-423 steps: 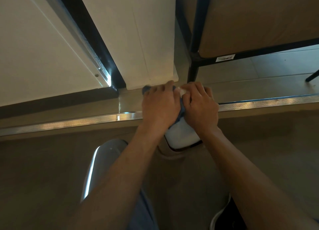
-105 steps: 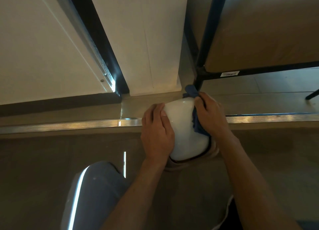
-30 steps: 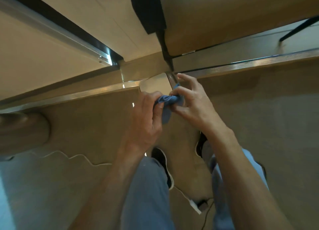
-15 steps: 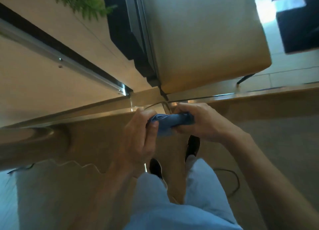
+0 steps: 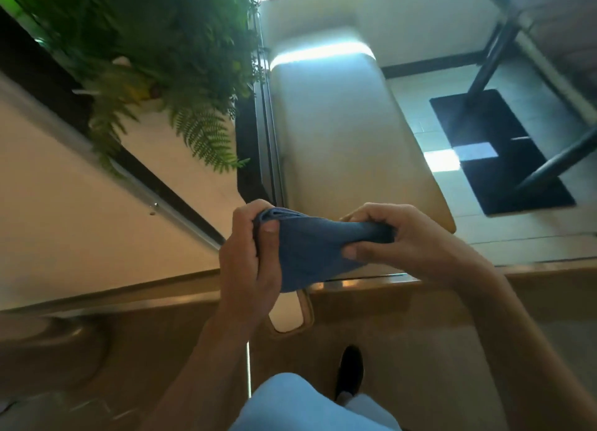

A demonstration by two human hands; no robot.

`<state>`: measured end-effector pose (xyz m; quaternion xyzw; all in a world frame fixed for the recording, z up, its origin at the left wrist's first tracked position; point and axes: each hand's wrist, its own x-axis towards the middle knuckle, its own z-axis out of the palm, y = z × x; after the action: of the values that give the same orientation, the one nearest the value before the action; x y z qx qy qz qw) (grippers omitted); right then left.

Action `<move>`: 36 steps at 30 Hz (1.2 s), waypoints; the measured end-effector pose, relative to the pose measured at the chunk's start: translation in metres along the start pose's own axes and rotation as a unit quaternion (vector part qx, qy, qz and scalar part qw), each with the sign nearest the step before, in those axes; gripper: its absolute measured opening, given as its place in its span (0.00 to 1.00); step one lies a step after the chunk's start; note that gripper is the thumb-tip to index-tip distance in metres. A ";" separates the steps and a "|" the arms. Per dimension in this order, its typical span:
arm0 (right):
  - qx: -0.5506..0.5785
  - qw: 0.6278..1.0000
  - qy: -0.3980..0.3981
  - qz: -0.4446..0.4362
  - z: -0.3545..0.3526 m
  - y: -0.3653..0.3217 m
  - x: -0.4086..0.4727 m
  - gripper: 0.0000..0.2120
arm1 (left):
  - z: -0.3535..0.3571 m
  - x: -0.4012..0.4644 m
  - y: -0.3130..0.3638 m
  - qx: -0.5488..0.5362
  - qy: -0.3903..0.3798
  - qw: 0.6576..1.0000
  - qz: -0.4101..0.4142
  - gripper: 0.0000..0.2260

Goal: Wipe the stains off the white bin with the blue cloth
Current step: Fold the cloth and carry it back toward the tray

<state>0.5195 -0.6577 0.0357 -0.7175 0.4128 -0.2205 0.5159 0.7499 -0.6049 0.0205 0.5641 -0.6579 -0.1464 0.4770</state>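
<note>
The blue cloth (image 5: 307, 249) is stretched between both hands at chest height. My left hand (image 5: 250, 259) grips its left end with fingers and thumb curled round the folded edge. My right hand (image 5: 397, 236) pinches the right end between thumb and fingers. Below the cloth, on the floor, part of the white bin (image 5: 287, 314) shows, its top hidden behind the cloth and my left hand. Neither hand touches the bin.
A beige cushioned bench (image 5: 349, 133) stands ahead. Green fern plants (image 5: 181, 75) hang at the upper left. A metal floor strip (image 5: 371, 282) runs across. A dark table base (image 5: 497, 152) sits at right. My knee (image 5: 300, 404) and shoe (image 5: 350, 369) are below.
The view has risen and tilted up, bringing the bench and plants into sight. Both hands lifted off the bin and now pull the cloth wider apart between them.
</note>
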 end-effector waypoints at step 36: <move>0.405 0.695 0.568 0.173 0.028 0.120 -0.145 0.12 | 0.190 -0.022 0.058 -0.184 -0.281 0.937 -0.094 0.08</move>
<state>0.4151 -0.5386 -0.0696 -0.0927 0.6145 -0.6393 0.4528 0.5622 -0.6328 -0.0426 0.4615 -0.6704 -0.4622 0.3521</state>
